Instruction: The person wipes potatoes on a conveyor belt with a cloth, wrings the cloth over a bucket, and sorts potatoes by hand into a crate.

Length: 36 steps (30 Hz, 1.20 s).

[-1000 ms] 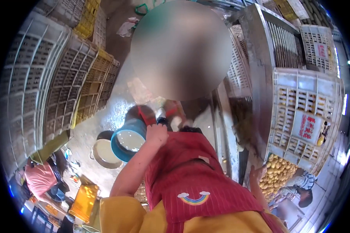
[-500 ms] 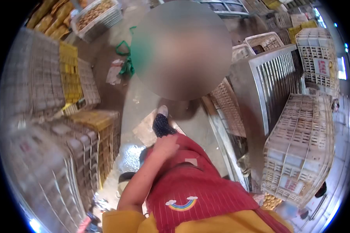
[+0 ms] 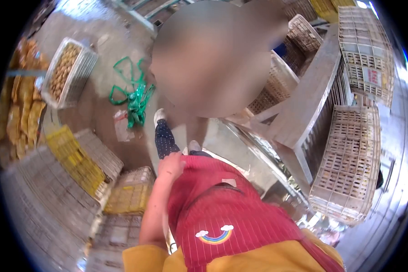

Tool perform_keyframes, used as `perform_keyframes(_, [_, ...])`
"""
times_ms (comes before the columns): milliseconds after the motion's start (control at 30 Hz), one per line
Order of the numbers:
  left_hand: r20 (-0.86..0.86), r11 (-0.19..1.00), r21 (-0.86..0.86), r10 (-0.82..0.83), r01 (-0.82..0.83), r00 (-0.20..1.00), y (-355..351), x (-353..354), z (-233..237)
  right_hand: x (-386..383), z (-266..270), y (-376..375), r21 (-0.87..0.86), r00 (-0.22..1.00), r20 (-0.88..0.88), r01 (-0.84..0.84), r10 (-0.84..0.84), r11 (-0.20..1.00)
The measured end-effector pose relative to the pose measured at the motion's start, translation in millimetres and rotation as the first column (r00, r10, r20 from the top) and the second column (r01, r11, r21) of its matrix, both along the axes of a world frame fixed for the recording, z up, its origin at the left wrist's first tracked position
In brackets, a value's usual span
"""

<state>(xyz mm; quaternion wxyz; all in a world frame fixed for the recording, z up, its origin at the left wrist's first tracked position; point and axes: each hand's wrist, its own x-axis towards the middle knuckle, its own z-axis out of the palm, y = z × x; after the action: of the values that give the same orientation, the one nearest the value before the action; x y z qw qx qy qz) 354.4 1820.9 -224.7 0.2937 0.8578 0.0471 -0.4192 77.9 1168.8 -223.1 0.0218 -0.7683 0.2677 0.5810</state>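
Observation:
My left hand (image 3: 172,165) hangs low at the left edge of the red pinstriped apron (image 3: 222,199), its fingers curled loosely together. Nothing shows in the fingers, and they overlap the apron's edge in this view. The apron carries a rainbow patch with two small clouds. Beyond the hand my leg in dark dotted trousers (image 3: 165,138) steps forward in a light shoe. My right hand is out of sight.
Green strapping (image 3: 136,102) lies loose on the floor ahead. Behind it stands a white crate (image 3: 70,75) of round brownish produce. Stacked crates flank me, yellow ones (image 3: 75,156) left and white ones (image 3: 349,163) right. A metal frame (image 3: 303,99) stands right; a blurred patch covers the middle.
My view has swung left and moved forward. The strapping and produce crate now show more fully. A leg is stretched further ahead, and my left hand has shifted slightly left on the apron.

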Motion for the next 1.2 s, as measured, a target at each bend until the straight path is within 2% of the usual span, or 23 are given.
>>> perform_keyframes(33, [-0.021, 0.998, -0.019, -0.054, 0.053, 0.998, 10.5, 21.0, 1.2, -20.5, -13.2, 2.1, 0.018, 0.999, -0.034, -0.013, 0.013, 1.0])
perform_keyframes(100, [0.001, 0.991, -0.035, -0.132, 0.132, 0.991, 31.5, 60.9, -0.6, 23.0, 25.2, 82.9, 0.14, 0.995, -0.026, -0.094, 0.099, 0.986])
perform_keyframes(200, [0.043, 0.981, -0.061, -0.18, 0.182, 0.983, 65.1, 113.3, 8.2, 61.6, 48.9, 171.4, 0.255, 0.979, 0.043, -0.203, 0.199, 0.945])
perform_keyframes(267, [0.07, 0.989, -0.077, -0.124, 0.13, 0.99, 87.0, 137.9, 4.4, 68.9, 51.7, 217.1, 0.268, 0.979, 0.134, -0.185, 0.153, 0.945])
perform_keyframes(333, [0.075, 0.987, -0.062, -0.145, 0.149, 0.987, 106.5, 150.1, -9.5, 68.4, 51.6, 248.8, 0.275, 0.962, 0.251, -0.173, 0.104, 0.946])
perform_keyframes(367, [0.082, 0.986, -0.055, -0.152, 0.157, 0.985, 113.9, 153.7, -15.8, 75.3, 56.3, 268.0, 0.235, 0.948, 0.195, 0.206, -0.253, 0.95])
perform_keyframes(400, [0.052, 0.979, -0.023, -0.203, 0.204, 0.978, 118.1, 160.0, -18.4, 103.3, 69.4, 300.0, 0.182, 0.797, 0.162, 0.555, -0.581, 0.812])
perform_keyframes(433, [0.024, 0.968, 0.009, -0.252, 0.252, 0.967, 121.1, 165.6, -19.2, 119.2, 76.3, 320.5, 0.126, 0.533, 0.149, 0.825, -0.833, 0.551])
perform_keyframes(533, [-0.029, 0.906, 0.071, -0.415, 0.416, 0.909, 123.3, 170.2, -19.6, 97.3, 70.2, 341.2, 0.167, 0.345, 0.211, 0.909, -0.915, 0.381])
perform_keyframes(667, [-0.03, 0.796, 0.068, -0.601, 0.602, 0.798, 94.1, 183.3, -14.4, 69.0, 63.2, 358.4, 0.275, 0.254, 0.222, 0.91, -0.941, 0.311])
perform_keyframes(700, [0.031, 0.773, 0.059, -0.634, 0.631, 0.773, 86.3, 184.0, -12.6, 62.6, 63.0, 365.8, 0.318, 0.244, 0.241, 0.895, -0.939, 0.314])
perform_keyframes(733, [0.088, 0.749, 0.055, -0.663, 0.661, 0.744, 76.9, 184.4, -10.8, 56.5, 60.7, 373.6, 0.36, 0.235, 0.258, 0.877, -0.937, 0.319])
perform_keyframes(767, [0.093, 0.714, 0.063, -0.7, 0.698, 0.708, 63.7, 186.2, -5.7, 51.2, 56.7, 382.8, 0.317, 0.14, 0.28, 0.92, -0.95, 0.229])
perform_keyframes(867, [0.081, 0.564, 0.122, -0.826, 0.817, 0.558, 16.5, 187.6, 18.3, -5.7, 28.0, 401.9, 0.409, 0.112, 0.393, 0.868, -0.913, 0.283])
perform_keyframes(933, [0.062, 0.471, 0.152, -0.882, 0.869, 0.467, -17.6, 180.2, 28.6, -32.2, 21.7, 406.5, 0.361, 0.248, 0.323, 0.86, -0.913, 0.361])
perform_keyframes(967, [0.112, 0.441, 0.149, -0.897, 0.885, 0.428, -31.7, 173.5, 29.1, -47.9, 13.6, 407.0, 0.371, 0.262, 0.247, 0.864, -0.933, 0.34])
perform_keyframes(1000, [0.123, 0.385, 0.181, -0.922, 0.905, 0.368, -47.4, 165.0, 34.7, -89.6, -26.6, 413.0, 0.382, 0.239, 0.25, 0.866, -0.938, 0.323])
perform_keyframes(1067, [0.103, 0.204, 0.24, -0.978, 0.949, 0.184, -77.4, 147.4, -2.7, -118.3, -36.5, 418.8, 0.358, 0.138, 0.258, 0.906, -0.956, 0.227])
perform_keyframes(1133, [0.108, 0.122, 0.245, -0.989, 0.962, 0.098, -131.1, 120.9, 24.8, -159.7, -67.3, 414.3, 0.358, -0.072, 0.223, 0.934, -0.972, 0.013])
perform_keyframes(1167, [0.099, 0.081, 0.246, -0.993, 0.966, 0.058, -153.1, 101.9, 37.8, -170.6, -61.9, 408.1, 0.388, -0.156, 0.206, 0.919, -0.966, -0.066])
perform_keyframes(1200, [0.15, -0.013, 0.197, -0.988, 0.98, -0.043, -177.0, 84.3, 38.1, -185.6, -70.7, 399.2, 0.383, -0.233, 0.221, 0.914, -0.947, -0.135])
